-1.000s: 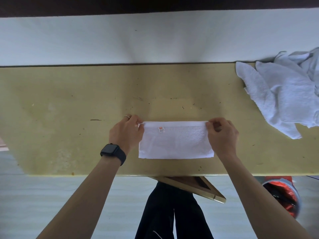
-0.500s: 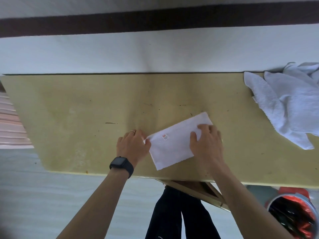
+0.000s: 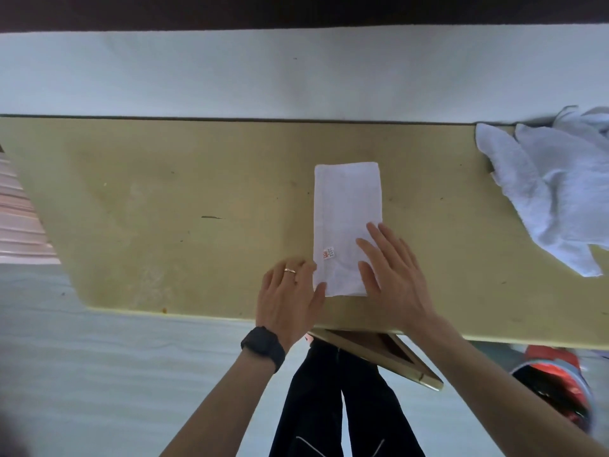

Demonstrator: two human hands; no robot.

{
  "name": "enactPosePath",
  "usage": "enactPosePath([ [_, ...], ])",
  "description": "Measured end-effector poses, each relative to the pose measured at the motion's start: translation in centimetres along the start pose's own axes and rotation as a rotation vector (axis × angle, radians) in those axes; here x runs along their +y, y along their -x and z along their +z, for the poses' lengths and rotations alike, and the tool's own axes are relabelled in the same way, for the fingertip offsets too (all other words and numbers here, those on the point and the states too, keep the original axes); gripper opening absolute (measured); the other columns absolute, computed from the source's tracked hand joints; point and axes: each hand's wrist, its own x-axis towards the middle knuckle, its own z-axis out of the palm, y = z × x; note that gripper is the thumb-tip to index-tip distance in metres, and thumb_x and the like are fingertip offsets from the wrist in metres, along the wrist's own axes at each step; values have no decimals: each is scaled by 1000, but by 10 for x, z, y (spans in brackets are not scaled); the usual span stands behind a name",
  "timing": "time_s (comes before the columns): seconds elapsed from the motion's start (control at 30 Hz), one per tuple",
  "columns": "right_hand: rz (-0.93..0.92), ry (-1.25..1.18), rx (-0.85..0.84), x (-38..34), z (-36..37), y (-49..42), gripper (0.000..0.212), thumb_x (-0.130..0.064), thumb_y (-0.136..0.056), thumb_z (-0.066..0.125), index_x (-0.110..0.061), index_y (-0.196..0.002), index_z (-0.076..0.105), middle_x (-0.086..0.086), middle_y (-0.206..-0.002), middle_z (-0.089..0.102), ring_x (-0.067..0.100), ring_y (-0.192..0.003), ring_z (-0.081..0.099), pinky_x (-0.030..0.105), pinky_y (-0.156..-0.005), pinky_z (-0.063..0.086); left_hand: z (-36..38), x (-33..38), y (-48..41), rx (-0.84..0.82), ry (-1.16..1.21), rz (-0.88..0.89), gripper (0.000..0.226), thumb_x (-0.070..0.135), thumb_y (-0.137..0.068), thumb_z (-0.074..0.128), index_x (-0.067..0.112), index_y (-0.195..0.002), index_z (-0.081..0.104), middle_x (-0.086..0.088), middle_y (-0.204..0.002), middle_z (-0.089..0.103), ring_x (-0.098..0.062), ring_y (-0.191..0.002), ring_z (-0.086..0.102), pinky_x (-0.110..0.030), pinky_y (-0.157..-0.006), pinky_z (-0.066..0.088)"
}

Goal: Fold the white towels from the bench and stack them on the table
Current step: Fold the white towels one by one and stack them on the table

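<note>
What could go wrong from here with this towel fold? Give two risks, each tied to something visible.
The near end of the folded towel lies close to the front edge of the tabletop; sliding it nearer might drop it. The right hand presses only the near end, the left hand touches one corner, so the free far end may skew.

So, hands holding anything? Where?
Nothing gripped. Right hand presses flat on the folded towel, near end; left hand touches its near left edge.

white terry-cloth towel, matt scuffed yellowish table, rumpled cloth pile
</note>
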Motion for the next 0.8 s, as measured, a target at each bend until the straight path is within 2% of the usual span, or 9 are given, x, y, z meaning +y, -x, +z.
enactPosePath([
  [0.1, -16, 23, -22, 1, 1, 38, 45, -25, -102, 45, -9, -144, 51, 9, -159, 35, 25, -149, 29, 50, -118, 30, 15, -18, -1, 36, 58, 400, 23, 26, -94, 59, 15, -111, 68, -5, -126, 65, -27, -117, 59, -41, -101, 46],
  [0.17, -65, 52, -56, 4, 3, 53, 48, -24, -102, 44, -7, -148, 45, 8, -160, 33, 22, -149, 28, 53, -116, 31, 22, -28, 0, 9, 69, 513, 25, 26, -98, 55, 13, -114, 70, -6, -130, 63, -27, -122, 59, -43, -104, 45],
  [0.3, -162, 141, -134, 12, 8, 77, 60, -36, -100, 52, -7, -151, 38, 5, -161, 31, 19, -150, 27, 56, -113, 33, 22, -34, 11, -31, 36, 530, 35, 36, -100, 52, 13, -122, 68, -6, -138, 59, -26, -129, 55, -46, -105, 44],
  [0.37, -175, 164, -124, 13, 10, 84, 68, -46, -96, 58, -6, -149, 42, 7, -159, 35, 21, -148, 31, 56, -113, 34, 22, -32, 21, -78, -5, 540, 43, 45, -98, 51, 14, -123, 67, -6, -139, 58, -27, -130, 54, -48, -104, 45],
  [0.43, -206, 191, -82, 13, 12, 93, 64, -43, -93, 66, -7, -144, 50, 7, -155, 42, 21, -145, 37, 55, -110, 39, 25, -27, 32, -73, -26, 545, 44, 49, -94, 58, 14, -119, 68, -7, -134, 61, -28, -127, 56, -47, -102, 47],
  [0.53, -243, 210, 35, 15, 16, 102, 41, -21, -92, 71, -12, -132, 64, 4, -147, 53, 20, -138, 48, 52, -103, 46, 28, -23, 46, 24, -29, 564, 16, 19, -92, 64, 16, -107, 65, -4, -120, 64, -27, -117, 59, -43, -95, 51],
  [0.6, -239, 194, 96, 15, 17, 105, 32, -15, -90, 72, -15, -122, 71, 3, -138, 61, 20, -130, 57, 50, -101, 47, 26, -20, 50, 37, 4, 574, 24, 1, -93, 48, 16, -104, 62, -2, -114, 61, -26, -113, 58, -41, -91, 52],
  [0.67, -231, 174, 134, 13, 19, 106, 28, -13, -86, 75, -17, -114, 75, 3, -130, 67, 21, -121, 63, 48, -98, 48, 26, -19, 51, 47, 34, 567, 32, -2, -95, 39, 17, -101, 64, -1, -110, 62, -25, -111, 59, -39, -92, 51],
  [0.8, -217, 124, 114, 13, 17, 110, 28, -14, -80, 82, -19, -107, 76, 0, -125, 69, 20, -116, 65, 44, -99, 47, 25, -20, 57, 41, 126, 520, 31, -7, -76, 70, 17, -95, 67, 3, -106, 68, -21, -110, 62, -34, -97, 46],
])
